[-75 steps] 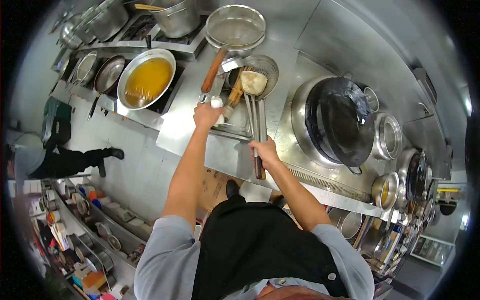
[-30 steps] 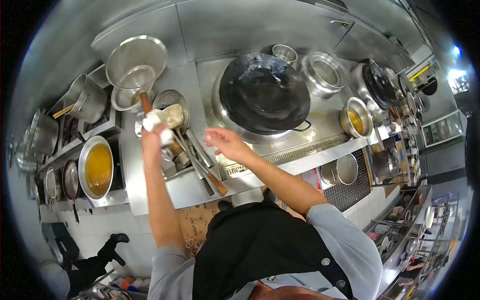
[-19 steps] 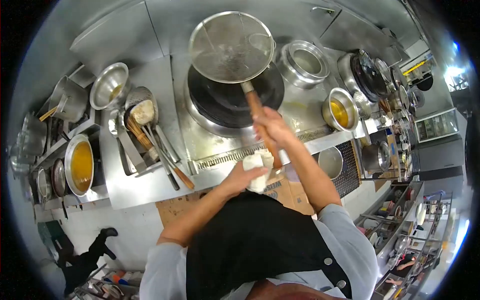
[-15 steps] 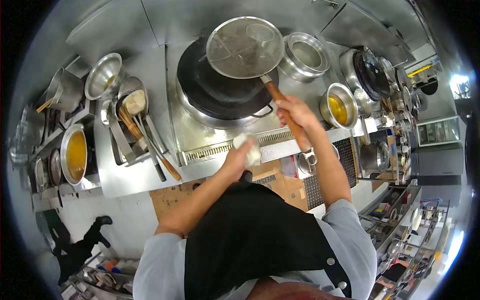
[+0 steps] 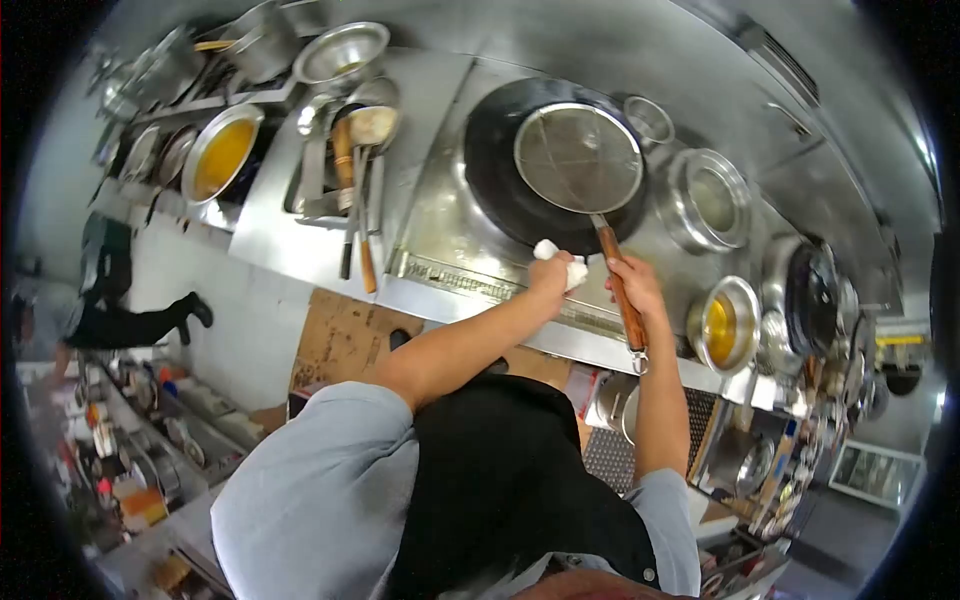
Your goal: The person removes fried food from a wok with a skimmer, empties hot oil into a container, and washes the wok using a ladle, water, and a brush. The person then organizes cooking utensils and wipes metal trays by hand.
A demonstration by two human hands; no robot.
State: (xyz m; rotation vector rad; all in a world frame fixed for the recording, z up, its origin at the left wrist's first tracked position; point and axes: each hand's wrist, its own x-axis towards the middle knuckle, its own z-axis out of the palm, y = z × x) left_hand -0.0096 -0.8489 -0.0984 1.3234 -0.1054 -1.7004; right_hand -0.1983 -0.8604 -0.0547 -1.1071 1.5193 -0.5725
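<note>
My right hand (image 5: 636, 286) grips the wooden handle of a large round mesh strainer (image 5: 580, 160). The strainer's mesh lies over the black wok (image 5: 492, 150), its handle pointing back toward me. A white cloth (image 5: 576, 272) is bunched in my left hand (image 5: 549, 277), its ends sticking out around the fingers. This hand is at the wok's near edge, left of the strainer handle. Whether the cloth touches the wok I cannot tell.
Right of the wok stand stacked metal pots (image 5: 712, 200) and a bowl of yellow liquid (image 5: 722, 325). At left, a container of ladles and a brush (image 5: 343, 150) sits near a pan of orange liquid (image 5: 222, 160). Another person's leg (image 5: 140, 322) shows at far left.
The view has turned, shifting the stove rightward in the picture. The strainer has come down closer over the wok. My left hand with the cloth has moved nearer the strainer's handle and wok.
</note>
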